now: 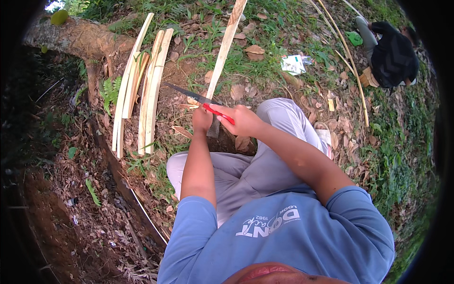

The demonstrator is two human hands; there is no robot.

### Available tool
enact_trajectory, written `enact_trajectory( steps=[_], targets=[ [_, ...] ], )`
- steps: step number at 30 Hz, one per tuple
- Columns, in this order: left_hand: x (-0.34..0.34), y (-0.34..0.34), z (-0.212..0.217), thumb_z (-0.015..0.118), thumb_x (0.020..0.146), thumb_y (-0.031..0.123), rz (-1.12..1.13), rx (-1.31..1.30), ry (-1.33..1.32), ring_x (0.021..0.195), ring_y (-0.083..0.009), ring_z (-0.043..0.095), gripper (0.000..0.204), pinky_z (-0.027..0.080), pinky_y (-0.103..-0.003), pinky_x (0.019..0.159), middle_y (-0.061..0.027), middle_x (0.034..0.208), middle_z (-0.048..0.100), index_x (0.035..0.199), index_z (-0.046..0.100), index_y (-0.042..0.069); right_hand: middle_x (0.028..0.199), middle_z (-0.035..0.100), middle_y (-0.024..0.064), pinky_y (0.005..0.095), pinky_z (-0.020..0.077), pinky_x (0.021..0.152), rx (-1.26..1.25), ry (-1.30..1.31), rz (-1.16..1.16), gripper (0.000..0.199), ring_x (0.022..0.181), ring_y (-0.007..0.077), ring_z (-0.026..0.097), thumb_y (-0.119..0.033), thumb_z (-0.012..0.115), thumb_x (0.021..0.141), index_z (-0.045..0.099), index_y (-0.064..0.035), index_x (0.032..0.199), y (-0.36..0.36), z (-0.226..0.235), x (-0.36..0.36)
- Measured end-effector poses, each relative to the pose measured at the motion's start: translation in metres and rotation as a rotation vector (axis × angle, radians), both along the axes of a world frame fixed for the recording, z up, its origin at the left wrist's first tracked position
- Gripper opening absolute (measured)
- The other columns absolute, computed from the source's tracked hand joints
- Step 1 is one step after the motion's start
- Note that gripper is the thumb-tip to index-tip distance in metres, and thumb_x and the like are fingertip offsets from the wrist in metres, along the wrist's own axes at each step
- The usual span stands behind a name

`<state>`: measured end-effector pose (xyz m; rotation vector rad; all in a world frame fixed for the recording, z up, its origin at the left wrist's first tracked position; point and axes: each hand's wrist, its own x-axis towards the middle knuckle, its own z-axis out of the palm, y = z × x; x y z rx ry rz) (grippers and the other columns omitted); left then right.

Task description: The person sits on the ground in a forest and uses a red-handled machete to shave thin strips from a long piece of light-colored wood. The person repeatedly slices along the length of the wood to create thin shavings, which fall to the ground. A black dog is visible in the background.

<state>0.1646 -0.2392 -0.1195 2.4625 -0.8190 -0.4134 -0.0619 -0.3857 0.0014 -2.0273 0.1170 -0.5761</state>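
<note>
My right hand (243, 119) grips the red handle of a knife (198, 98); its dark blade points up and left across a long pale bamboo slat (226, 45). My left hand (202, 119) holds the near end of that slat, just below the blade. The slat runs away from me toward the top of the view. Both hands sit above my knees in grey trousers.
Several split bamboo slats (150, 90) lie side by side on the ground to the left, by a tree root (80, 38). Thin strips (347, 57) lie at the upper right near another person (392, 54) crouching. Dry leaves, grass and a torn wrapper (294, 64) cover the ground.
</note>
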Motion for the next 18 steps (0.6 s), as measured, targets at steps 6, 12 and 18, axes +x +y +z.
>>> enact_trajectory(
  steps=[6, 12, 18],
  targets=[
    [-0.014, -0.009, 0.017, 0.062, 0.102, 0.033, 0.100, 0.071, -0.079, 0.103, -0.0505, 0.073, 0.037, 0.058, -0.058, 0.089, -0.0303, 0.105, 0.076, 0.119, 0.076, 0.002, 0.081, 0.073, 0.0249, 0.0500, 0.0554, 0.060, -0.051, 0.053, -0.004, 0.053, 0.060, 0.0439, 0.067, -0.016, 0.068, 0.101, 0.062, -0.0156, 0.154, -0.007, 0.011, -0.031],
    [-0.021, -0.007, 0.027, 0.063, 0.103, 0.036, 0.070, 0.028, -0.113, 0.100, -0.0508, 0.074, 0.040, 0.059, -0.057, 0.089, -0.0288, 0.103, 0.077, 0.123, 0.077, 0.003, 0.073, 0.072, 0.0217, 0.0499, 0.0559, 0.059, -0.043, 0.266, 0.016, 0.055, 0.060, 0.0427, 0.069, -0.014, 0.070, 0.099, 0.063, -0.0167, 0.154, -0.007, 0.061, -0.152],
    [-0.023, -0.016, 0.024, 0.065, 0.102, 0.034, 0.111, 0.134, -0.176, 0.094, -0.0505, 0.074, 0.039, 0.059, -0.059, 0.084, -0.0295, 0.097, 0.077, 0.109, 0.077, -0.002, 0.087, 0.076, 0.0227, 0.0446, 0.0555, 0.059, 0.006, 0.211, 0.054, 0.063, 0.059, 0.0385, 0.069, -0.005, 0.073, 0.094, 0.060, -0.0110, 0.156, -0.007, 0.086, -0.184]
  ],
)
